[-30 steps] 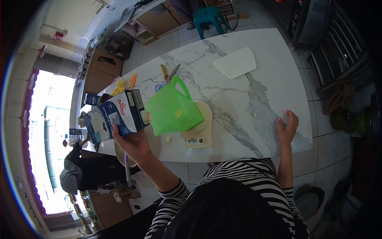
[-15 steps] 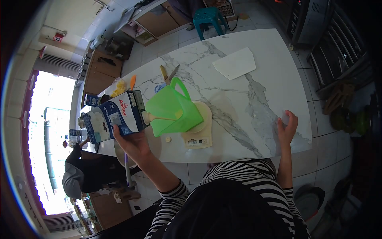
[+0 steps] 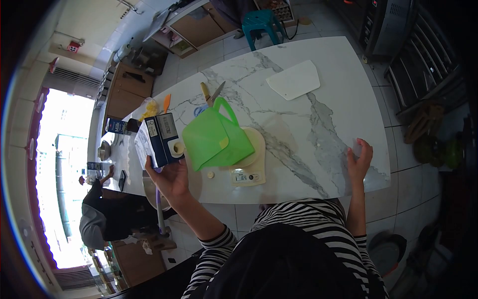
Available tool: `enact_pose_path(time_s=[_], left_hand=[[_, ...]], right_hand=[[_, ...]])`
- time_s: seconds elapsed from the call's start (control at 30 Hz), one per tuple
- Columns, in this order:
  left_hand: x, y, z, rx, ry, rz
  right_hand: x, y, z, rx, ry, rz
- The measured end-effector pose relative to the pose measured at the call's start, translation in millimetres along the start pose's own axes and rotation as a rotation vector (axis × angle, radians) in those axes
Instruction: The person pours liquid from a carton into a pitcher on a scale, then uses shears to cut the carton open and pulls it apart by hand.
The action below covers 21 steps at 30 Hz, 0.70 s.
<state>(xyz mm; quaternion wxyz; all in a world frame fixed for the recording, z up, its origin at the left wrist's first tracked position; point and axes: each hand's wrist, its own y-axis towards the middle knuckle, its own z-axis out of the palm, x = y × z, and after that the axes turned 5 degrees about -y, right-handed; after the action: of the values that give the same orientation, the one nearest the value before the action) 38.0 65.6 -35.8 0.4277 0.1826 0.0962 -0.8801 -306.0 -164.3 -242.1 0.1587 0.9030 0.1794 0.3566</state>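
Observation:
My left hand grips a whipping cream carton from below. Its uncapped round spout faces me and the green jug, with no stream coming from it. The jug stands on a cream-coloured kitchen scale whose display is lit. A small round cap lies on the table beside the scale. My right hand is at the table's right side, fingers apart, holding nothing.
On the marble table lie a white scraper, a knife and an orange spatula. A metal bowl with a purple-handled tool is at the near left edge. Another person stands at the left.
The carton has swung upright from its tilt over the jug, and the stream of cream has stopped. My left hand turned with it; my right hand stayed put.

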Motion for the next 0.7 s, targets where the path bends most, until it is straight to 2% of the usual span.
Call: enact_pose_path(time_s=[0.3, 0.7], left_hand=[[-2.8, -1.5, -1.2, 0.024, -0.198, -0.055], [-7.3, 2.7, -7.6, -0.024, -0.184, 0.025]], right_hand=[[1.3, -0.2, -0.5, -0.01, -0.013, -0.021], [-0.3, -0.6, -0.3, -0.003, -0.022, -0.024]])
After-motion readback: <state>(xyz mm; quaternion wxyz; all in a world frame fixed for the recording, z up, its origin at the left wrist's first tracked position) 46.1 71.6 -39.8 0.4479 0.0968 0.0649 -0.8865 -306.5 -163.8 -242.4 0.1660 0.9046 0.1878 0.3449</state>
